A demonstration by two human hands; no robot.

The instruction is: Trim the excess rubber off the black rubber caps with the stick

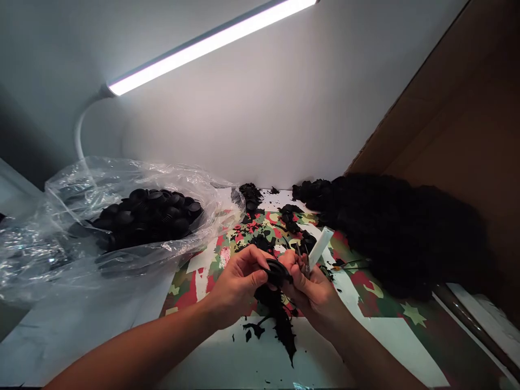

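Note:
My left hand (244,276) pinches a black round, ringed rubber-looking part (278,272) between thumb and fingers. My right hand (314,295) is closed around a small tool with a pale flat piece (320,246) sticking up and dark metal by the fingers; its exact kind is not clear. The right fingertips meet the right edge of the round part. Beneath both hands lies a heap of torn black scraps (282,319), trailing toward the front of the table.
A clear plastic bag (134,254) on the left holds many black round parts (150,211). A large black pile (390,233) sits at right against a cardboard wall (455,119). Scraps litter the camouflage-patterned sheet (182,295). A lit bar lamp (211,46) hangs above.

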